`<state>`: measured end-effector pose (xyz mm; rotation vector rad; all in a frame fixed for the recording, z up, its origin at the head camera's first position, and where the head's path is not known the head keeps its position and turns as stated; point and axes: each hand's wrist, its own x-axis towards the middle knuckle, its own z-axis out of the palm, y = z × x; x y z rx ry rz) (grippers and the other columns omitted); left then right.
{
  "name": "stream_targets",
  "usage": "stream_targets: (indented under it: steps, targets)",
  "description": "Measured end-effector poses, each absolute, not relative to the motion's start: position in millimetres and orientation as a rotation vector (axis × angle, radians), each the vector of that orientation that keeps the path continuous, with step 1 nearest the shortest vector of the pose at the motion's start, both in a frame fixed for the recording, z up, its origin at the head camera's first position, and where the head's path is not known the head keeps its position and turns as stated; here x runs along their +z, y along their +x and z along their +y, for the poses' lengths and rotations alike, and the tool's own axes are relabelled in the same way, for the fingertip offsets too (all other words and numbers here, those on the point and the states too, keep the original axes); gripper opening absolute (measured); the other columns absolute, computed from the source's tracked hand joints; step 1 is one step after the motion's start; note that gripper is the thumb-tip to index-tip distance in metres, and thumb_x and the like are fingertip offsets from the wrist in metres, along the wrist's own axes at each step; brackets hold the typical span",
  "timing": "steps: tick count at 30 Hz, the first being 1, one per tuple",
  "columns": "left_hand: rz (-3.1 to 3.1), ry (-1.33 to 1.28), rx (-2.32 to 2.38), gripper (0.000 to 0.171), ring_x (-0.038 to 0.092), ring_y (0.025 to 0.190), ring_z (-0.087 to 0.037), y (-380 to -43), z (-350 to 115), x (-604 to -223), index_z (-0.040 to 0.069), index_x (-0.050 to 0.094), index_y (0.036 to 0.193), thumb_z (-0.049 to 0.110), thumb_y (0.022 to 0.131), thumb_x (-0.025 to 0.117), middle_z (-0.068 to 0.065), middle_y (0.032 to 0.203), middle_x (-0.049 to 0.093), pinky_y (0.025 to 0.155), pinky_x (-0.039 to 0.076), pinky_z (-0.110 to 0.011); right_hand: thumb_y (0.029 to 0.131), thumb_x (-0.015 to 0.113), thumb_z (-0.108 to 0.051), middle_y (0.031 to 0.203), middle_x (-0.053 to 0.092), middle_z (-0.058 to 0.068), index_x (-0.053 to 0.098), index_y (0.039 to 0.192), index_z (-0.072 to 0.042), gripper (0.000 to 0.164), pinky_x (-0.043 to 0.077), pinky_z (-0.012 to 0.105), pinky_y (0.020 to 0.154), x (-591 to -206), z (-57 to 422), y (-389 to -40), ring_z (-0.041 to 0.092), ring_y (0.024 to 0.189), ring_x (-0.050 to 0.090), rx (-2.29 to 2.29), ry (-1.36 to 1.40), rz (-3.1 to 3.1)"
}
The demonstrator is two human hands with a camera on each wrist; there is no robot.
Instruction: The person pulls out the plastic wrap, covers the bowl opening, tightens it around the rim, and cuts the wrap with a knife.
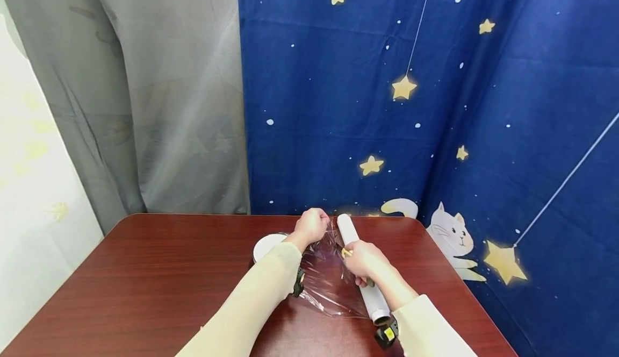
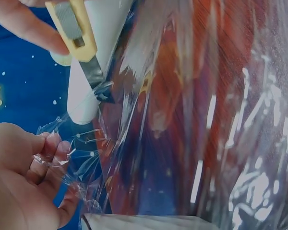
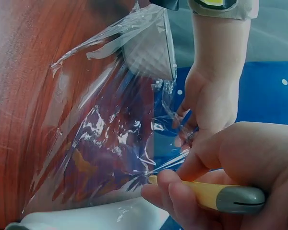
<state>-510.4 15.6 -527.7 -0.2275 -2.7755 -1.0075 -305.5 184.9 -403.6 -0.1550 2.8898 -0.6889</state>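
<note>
Transparent cling film (image 1: 326,287) stretched between its white roll (image 1: 374,302) and a white round container (image 1: 266,247) on the wood-grain table (image 1: 169,271). The left hand (image 1: 311,225) pinched a gathered edge; the right hand (image 1: 366,260) gripped a yellow utility knife (image 2: 81,36), blade at the film beside the roll — cutting, apparently. Drawing the blade onward probably called for steady tension. The left sleeve (image 1: 261,292) hid part of the container — its contents, if any, were impossible to make out.

Grey curtain (image 1: 184,93) beside blue star-print curtain (image 1: 314,99) — white cat print (image 1: 447,233) — reddish-brown table (image 1: 184,271).
</note>
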Motion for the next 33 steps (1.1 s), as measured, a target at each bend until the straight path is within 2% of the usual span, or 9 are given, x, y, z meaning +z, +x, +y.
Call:
stream_targets:
  steps: [6, 12, 19, 29, 33]
  targets:
    - [-2.745, -0.243, -1.024, 0.017, 0.074, 0.097, -0.014, -514.8, 12.1, -529.8, 0.032, 0.077, 0.095, 0.034, 0.103, 0.062, 0.011, 0.101, 0.078, 0.086, 0.061, -0.043, 0.098, 0.063, -0.012, 0.049, 0.062, 0.003, 0.067, 0.146, -0.006, 0.049, 0.049, 0.027, 0.041, -401.0, 191.8, -294.2, 0.01, 0.037, 0.056, -0.708, -0.188, 2.873]
    - [-2.716, -0.229, -1.074, 0.015, 0.072, 0.095, -0.013, -516.7, 11.8, -529.0, 0.032, 0.076, 0.094, 0.036, 0.103, 0.063, 0.011, 0.098, 0.077, 0.086, 0.06, -0.04, 0.098, 0.064, -0.012, 0.049, 0.061, 0.002, 0.069, 0.142, -0.005, 0.045, 0.05, 0.028, 0.041, -400.0, 198.1, -280.9, 0.008, 0.035, 0.055, -0.71, -0.232, 2.883]
    - [-2.696, -0.246, -1.072, 0.014, 0.07, 0.089, -0.01, -519.8, 10.3, -531.5, 0.033, 0.076, 0.094, 0.036, 0.102, 0.065, 0.013, 0.095, 0.076, 0.083, 0.06, -0.036, 0.097, 0.066, -0.011, 0.061, 0.066, 0.007, 0.067, 0.145, -0.006, 0.048, 0.049, 0.028, 0.041, -398.7, 202.5, -271.2, 0.01, 0.037, 0.057, -0.704, -0.208, 2.889]
    - [-2.606, -0.284, -1.157, 0.017, 0.069, 0.085, -0.01, -526.9, 9.0, -535.7, 0.034, 0.075, 0.093, 0.033, 0.1, 0.059, 0.014, 0.089, 0.074, 0.082, 0.059, -0.034, 0.1, 0.067, -0.015, 0.051, 0.062, 0.004, 0.07, 0.14, -0.008, 0.04, 0.048, 0.027, 0.041, -403.5, 195.2, -288.0, 0.011, 0.037, 0.056, -0.742, -0.21, 2.893]
    - [-2.594, -0.292, -1.163, 0.017, 0.069, 0.085, -0.01, -529.8, 9.7, -536.1, 0.034, 0.075, 0.093, 0.035, 0.101, 0.06, 0.015, 0.088, 0.074, 0.083, 0.059, -0.034, 0.1, 0.067, -0.014, 0.055, 0.064, 0.006, 0.07, 0.14, -0.009, 0.04, 0.046, 0.026, 0.041, -402.3, 197.4, -287.3, 0.011, 0.037, 0.057, -0.718, -0.19, 2.898]
